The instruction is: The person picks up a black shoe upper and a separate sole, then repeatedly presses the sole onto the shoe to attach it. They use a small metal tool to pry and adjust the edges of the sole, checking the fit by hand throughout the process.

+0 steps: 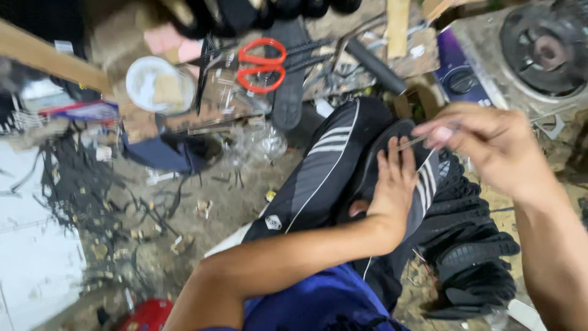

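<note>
On the person's lap, over a knee in black trousers with white stripes (324, 165), lies a black shoe part (383, 159), probably a sole or upper; blur hides which. The left hand (392, 187) lies flat on it, fingers together and pressing down, most likely to pin it against the knee so it cannot slide. The right hand (490, 144) hovers just above and to the right, thumb and fingers pinched narrow on a thin pale stick (419, 142), perhaps a needle or glue stick, whose tip points at the shoe part near the left fingertips. That fine grip suits careful work at an edge.

Beside the right knee a stack of black soles (474, 245) stands within easy reach. Beyond the knees sit red scissors (262, 64), a white round tub (153, 84) and a wooden plank (43, 55), all on a dirty concrete floor (202, 220) strewn with black scraps (79, 178). A fan (545, 49) shows at the top right corner, a red object (147, 315) at the bottom.
</note>
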{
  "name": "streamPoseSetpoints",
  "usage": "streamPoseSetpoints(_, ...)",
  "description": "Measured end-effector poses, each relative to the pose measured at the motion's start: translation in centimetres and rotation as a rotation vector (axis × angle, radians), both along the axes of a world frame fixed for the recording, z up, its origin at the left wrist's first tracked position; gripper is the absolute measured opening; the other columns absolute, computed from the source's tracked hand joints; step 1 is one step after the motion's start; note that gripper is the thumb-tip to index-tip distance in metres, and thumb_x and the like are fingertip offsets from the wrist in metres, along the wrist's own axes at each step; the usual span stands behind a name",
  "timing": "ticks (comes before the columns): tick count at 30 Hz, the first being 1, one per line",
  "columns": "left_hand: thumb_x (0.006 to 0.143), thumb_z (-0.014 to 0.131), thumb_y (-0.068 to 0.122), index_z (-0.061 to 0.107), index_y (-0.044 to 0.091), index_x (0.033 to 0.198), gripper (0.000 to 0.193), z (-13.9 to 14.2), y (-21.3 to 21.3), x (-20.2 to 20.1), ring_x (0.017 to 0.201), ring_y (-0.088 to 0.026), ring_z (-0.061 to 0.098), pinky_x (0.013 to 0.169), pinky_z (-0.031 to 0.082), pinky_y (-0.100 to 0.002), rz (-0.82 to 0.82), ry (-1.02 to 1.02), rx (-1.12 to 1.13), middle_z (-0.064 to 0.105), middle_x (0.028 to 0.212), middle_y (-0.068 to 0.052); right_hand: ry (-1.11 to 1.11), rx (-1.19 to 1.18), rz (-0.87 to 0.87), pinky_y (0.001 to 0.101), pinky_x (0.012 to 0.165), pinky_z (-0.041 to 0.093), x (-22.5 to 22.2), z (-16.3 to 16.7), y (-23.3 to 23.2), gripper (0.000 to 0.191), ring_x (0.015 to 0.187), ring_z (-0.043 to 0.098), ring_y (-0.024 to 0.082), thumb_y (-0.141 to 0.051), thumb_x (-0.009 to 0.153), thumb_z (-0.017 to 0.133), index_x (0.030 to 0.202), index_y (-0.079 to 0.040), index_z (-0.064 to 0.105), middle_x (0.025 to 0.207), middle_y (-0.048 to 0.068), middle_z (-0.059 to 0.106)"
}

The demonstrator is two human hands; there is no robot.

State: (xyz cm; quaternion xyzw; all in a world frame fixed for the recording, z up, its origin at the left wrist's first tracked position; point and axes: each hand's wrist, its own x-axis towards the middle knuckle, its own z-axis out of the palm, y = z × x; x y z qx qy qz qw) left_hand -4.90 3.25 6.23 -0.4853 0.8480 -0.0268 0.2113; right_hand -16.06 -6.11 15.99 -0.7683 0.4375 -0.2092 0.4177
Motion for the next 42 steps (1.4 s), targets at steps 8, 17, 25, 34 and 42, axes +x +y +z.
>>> streamPoseSetpoints(8, 0.061, 0.076, 0.005, 0.030, 0.001, 0.161, 0.109, -8.8, 3.0, -5.7, 0.147, -0.051, 0.024, 0.112, 0.030, -0.062, 0.227, 0.328, 0.036, 0.029, 0.163, -0.025, 0.362, -0.027, 0.557, 0.0409, 0.087, 0.055, 5.6, -3.4, 3.6, 0.023, 0.096, 0.072, 0.030, -0.013, 0.090, 0.061, 0.107, -0.003, 0.073, 0.104, 0.012, 0.075)
streamPoseSetpoints(17, 0.071, 0.071, 0.007, 0.038, 0.004, 0.154, 0.090, -12.9, 4.4, -7.4, 0.140, -0.056, 0.027, 0.096, 0.033, -0.069, 0.440, 0.952, 0.785, 0.032, 0.160, -0.023, 0.538, -0.109, 0.646, 0.0513, 0.100, 0.041, 7.5, -6.2, 5.2, 0.025, 0.100, 0.066, 0.033, -0.025, 0.089, 0.061, 0.101, -0.009, 0.076, 0.099, 0.011, 0.072)
streamPoseSetpoints(25, 0.079, 0.066, 0.008, 0.046, 0.007, 0.149, 0.073, -13.0, 4.4, -7.1, 0.134, -0.060, 0.030, 0.082, 0.035, -0.075, 0.488, 1.064, 0.936, 0.034, 0.158, -0.022, 0.605, -0.064, 0.717, 0.0515, 0.100, 0.040, 8.2, -7.5, 4.8, 0.027, 0.101, 0.065, 0.033, -0.027, 0.089, 0.060, 0.102, -0.011, 0.078, 0.100, 0.010, 0.073)
streamPoseSetpoints(34, 0.088, 0.061, 0.010, 0.054, 0.010, 0.143, 0.055, -12.6, 4.8, -8.3, 0.128, -0.065, 0.033, 0.066, 0.038, -0.082, 0.531, 0.974, 0.774, 0.037, 0.155, -0.020, 0.684, -0.294, 0.873, 0.0432, 0.094, 0.045, 9.0, -6.3, 4.7, 0.031, 0.102, 0.063, 0.024, -0.028, 0.072, 0.068, 0.097, -0.012, 0.078, 0.100, 0.003, 0.076)
streamPoseSetpoints(42, 0.096, 0.056, 0.013, 0.058, 0.013, 0.140, 0.044, -11.4, 4.3, -8.8, 0.126, -0.069, 0.033, 0.057, 0.041, -0.084, 0.475, 0.741, 0.556, 0.035, 0.157, -0.017, 0.697, -0.340, 0.777, 0.0416, 0.089, 0.046, 9.4, -4.3, 4.2, 0.021, 0.096, 0.065, 0.021, -0.019, 0.081, 0.065, 0.095, -0.008, 0.077, 0.095, 0.005, 0.076)
